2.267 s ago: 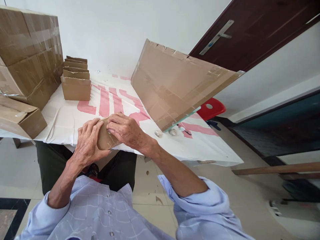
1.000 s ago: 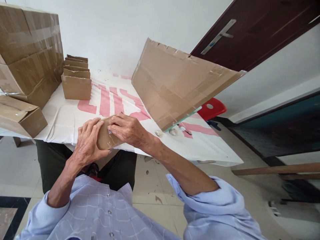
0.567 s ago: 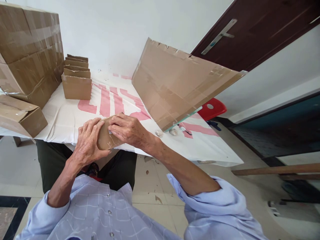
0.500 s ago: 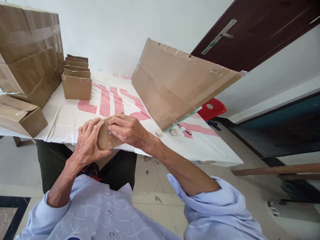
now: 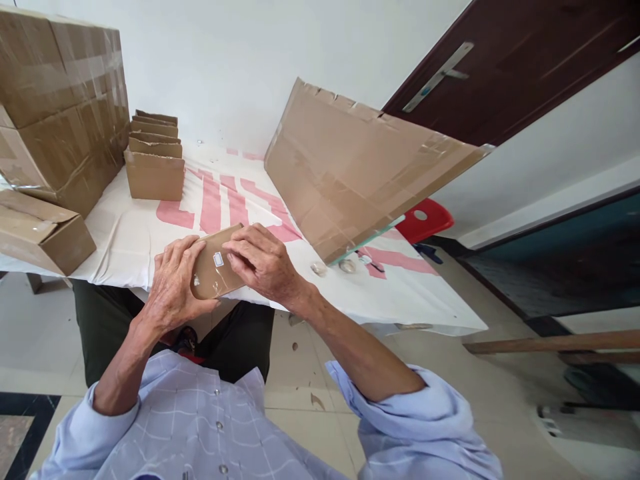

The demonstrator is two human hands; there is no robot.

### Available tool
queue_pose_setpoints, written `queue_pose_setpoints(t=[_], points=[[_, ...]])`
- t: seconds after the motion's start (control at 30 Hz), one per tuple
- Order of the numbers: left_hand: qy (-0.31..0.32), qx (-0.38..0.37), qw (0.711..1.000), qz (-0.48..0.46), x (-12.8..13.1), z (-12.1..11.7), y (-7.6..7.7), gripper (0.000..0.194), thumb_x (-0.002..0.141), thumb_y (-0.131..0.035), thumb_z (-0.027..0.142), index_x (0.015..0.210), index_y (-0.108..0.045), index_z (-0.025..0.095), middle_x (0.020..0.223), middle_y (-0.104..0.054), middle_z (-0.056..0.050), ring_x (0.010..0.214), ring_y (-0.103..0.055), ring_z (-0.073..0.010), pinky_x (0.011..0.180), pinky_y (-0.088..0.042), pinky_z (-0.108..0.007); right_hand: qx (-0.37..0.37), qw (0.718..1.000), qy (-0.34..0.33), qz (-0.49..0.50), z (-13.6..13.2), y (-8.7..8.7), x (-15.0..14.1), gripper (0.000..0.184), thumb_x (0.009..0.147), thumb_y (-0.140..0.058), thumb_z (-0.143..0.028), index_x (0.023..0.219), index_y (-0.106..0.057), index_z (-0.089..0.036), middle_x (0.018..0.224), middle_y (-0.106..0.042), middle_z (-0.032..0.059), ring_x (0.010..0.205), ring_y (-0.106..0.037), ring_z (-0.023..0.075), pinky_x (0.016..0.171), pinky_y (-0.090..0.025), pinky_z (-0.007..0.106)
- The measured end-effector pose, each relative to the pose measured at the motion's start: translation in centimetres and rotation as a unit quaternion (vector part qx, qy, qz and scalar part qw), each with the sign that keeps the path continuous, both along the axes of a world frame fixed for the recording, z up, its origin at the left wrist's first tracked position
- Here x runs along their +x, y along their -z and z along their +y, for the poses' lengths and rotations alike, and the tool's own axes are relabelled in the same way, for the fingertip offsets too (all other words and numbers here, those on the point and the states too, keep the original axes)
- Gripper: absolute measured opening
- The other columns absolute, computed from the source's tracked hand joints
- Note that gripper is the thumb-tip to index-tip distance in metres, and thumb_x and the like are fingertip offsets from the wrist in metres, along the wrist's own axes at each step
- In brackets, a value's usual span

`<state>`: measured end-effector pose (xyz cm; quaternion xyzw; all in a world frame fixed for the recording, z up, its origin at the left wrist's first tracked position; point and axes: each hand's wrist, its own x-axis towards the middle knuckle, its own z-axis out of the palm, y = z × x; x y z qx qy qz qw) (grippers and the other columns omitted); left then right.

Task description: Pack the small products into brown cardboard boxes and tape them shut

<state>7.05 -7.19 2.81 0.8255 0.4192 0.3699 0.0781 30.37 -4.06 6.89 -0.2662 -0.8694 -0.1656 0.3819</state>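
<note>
A small flat brown cardboard packet (image 5: 214, 272) with shiny tape and a tiny white label sits at the near edge of the white table (image 5: 130, 243). My left hand (image 5: 171, 285) wraps round its left side, fingers curled over the top. My right hand (image 5: 263, 261) grips its right end, fingers bent over the upper edge and thumb on its face. Both hands hold it just above my lap.
Large taped cartons (image 5: 60, 100) stand at the far left, a smaller box (image 5: 43, 230) in front of them. A row of small folded boxes (image 5: 154, 163) stands behind. A big cardboard sheet (image 5: 350, 167) leans up on the right. A red stool (image 5: 425, 217) and a dark door (image 5: 500, 67) lie beyond.
My right hand slid to the right along the packet, uncovering its face and the small white label. The packet tilted up slightly; my left hand kept its hold.
</note>
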Motion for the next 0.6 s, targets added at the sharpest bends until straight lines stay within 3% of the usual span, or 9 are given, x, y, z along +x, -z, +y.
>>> queue_pose_setpoints(t=[0.2,0.6], points=[[0.003,-0.003,1.0,0.001,0.12,-0.07,0.0,0.106,0.067,-0.095,0.039,0.158,-0.043,0.023,0.164,-0.05,-0.021,0.149,-0.047,-0.0462,0.118,-0.042,-0.064,0.014,0.998,0.049,-0.043,-0.18,0.52,-0.63,0.019,0.104,-0.062,-0.017,0.103,-0.08,-0.022,0.097,-0.072,0.0079,0.095,-0.063,0.0242,0.086,-0.054,0.042],[0.0,0.001,1.0,0.001,0.4,-0.11,-0.13,0.107,0.065,-0.095,0.037,0.157,-0.043,0.024,0.163,-0.052,-0.022,0.148,-0.049,-0.0466,0.117,-0.042,-0.065,0.005,0.996,0.05,-0.073,-0.06,0.19,-1.05,0.022,0.104,-0.06,-0.015,0.089,-0.075,-0.022,0.096,-0.073,0.0082,0.094,-0.058,0.0248,0.084,-0.046,0.04]])
